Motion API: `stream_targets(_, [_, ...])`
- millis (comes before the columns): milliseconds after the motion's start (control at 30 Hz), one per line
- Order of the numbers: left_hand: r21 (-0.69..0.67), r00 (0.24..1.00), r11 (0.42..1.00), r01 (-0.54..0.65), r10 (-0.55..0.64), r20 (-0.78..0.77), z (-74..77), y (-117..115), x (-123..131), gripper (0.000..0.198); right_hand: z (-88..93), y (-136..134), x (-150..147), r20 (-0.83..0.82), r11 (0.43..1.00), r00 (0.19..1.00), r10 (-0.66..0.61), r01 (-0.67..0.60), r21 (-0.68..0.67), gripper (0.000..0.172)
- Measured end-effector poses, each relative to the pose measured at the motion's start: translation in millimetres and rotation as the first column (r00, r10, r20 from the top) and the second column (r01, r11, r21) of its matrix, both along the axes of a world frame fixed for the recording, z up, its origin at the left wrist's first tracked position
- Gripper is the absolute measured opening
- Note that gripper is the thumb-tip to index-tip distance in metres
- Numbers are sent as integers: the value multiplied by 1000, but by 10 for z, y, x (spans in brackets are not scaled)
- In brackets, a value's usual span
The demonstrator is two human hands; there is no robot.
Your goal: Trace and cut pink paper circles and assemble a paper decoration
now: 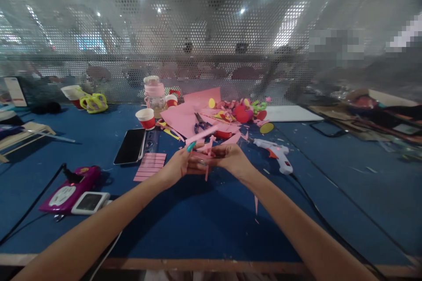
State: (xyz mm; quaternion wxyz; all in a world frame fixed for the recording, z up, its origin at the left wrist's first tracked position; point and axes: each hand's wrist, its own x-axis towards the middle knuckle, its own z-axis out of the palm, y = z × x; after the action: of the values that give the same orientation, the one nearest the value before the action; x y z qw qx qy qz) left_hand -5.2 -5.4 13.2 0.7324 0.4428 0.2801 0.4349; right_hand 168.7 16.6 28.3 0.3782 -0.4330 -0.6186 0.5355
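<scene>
Over the middle of the blue table both my hands are raised and close together. My left hand (178, 164) is closed, with a pink paper strip (206, 134) slanting up from its thumb, which shows a teal nail. Opposite it, my right hand (232, 158) has its fingers bent round narrow pink paper pieces (207, 153), one of which hangs upright between the hands. Where the fingertips meet, I cannot make out how the pieces join. Just beyond lie blue-handled scissors (199, 123) on pink paper sheets (180, 118). A ruled pink sheet (150, 167) lies left of my hands.
Right of my hands rests a white glue gun (275, 153), its cord running to the front edge. To the left are a phone (130, 145), a red and white paper cup (146, 118) and a purple power strip (72, 189). Behind stand a bottle (154, 96) and a perforated metal screen (204, 22).
</scene>
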Motion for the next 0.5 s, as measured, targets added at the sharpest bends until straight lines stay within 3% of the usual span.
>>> stream_targets(100, [-23,998,998,-59,59,2,4,-13,30,65,7,-33,-60,-1,1000,1000,1,-1,21,32])
stream_targets(200, [3,997,998,-69,69,15,46,-40,18,70,12,-49,-84,29,992,994,-103,101,73,29])
stream_targets(333, [101,983,985,-141,151,-104,78,-43,-16,53,20,-23,-14,48,970,979,-197,188,151,27])
stream_targets(433, [67,931,941,-331,338,-140,49,14,-35,42,44,13,70,-12,972,975,-220,220,80,30])
stream_targets(500, [56,835,849,-526,527,-159,18,65,-63,35,60,35,115,-72,971,969,-238,237,-28,32])
